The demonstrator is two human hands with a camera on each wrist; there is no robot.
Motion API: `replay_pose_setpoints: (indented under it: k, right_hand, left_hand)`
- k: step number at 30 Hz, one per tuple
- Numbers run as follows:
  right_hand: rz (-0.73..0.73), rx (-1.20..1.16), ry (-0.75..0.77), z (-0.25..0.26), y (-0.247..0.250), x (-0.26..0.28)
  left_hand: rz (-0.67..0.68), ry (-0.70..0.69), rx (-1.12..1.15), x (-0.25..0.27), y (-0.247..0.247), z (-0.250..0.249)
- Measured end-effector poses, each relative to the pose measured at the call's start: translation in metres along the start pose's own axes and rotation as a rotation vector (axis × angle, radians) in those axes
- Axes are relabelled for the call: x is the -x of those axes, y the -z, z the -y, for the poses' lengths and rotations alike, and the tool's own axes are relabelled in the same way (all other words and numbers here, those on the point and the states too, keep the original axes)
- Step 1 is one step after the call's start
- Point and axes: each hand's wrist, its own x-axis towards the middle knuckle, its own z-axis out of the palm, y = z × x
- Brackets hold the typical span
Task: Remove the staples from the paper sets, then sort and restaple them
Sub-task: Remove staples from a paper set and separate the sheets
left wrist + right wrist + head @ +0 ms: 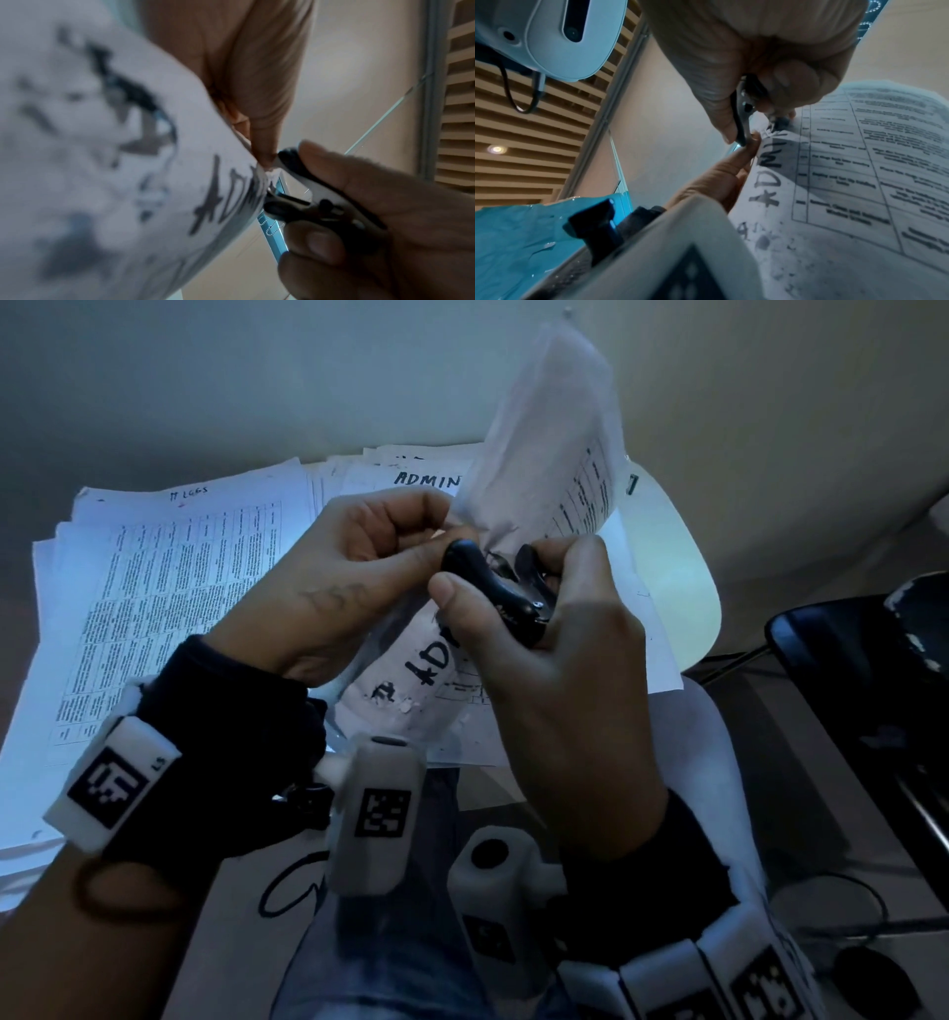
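The left hand (354, 562) pinches the paper set (544, 454) (marked ADMIN); the right hand (554, 670) squeezes the black staple remover (493, 588) at its corner.

black staple remover (493, 588), white paper set (554, 454)

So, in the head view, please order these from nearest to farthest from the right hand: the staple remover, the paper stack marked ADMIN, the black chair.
1. staple remover: inside the right hand, gripped.
2. paper stack marked ADMIN: on the table, behind both hands.
3. black chair: far right, off the table.
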Motion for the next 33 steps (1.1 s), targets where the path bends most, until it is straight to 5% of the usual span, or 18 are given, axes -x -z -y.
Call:
replay_pose_setpoints:
  k: [8, 33]
  right_hand:
    - [-0.006, 0.056, -0.008, 0.0006, 0.0015, 0.0001]
    - [0.001, -0.117, -0.053, -0.0037, 0.0043, 0.0012]
  left_hand:
    - [-0.006, 0.074, -0.057, -0.0026, -0.0021, 0.0001]
    - [0.070, -0.037, -0.021, -0.0012, 0.0039, 0.0068]
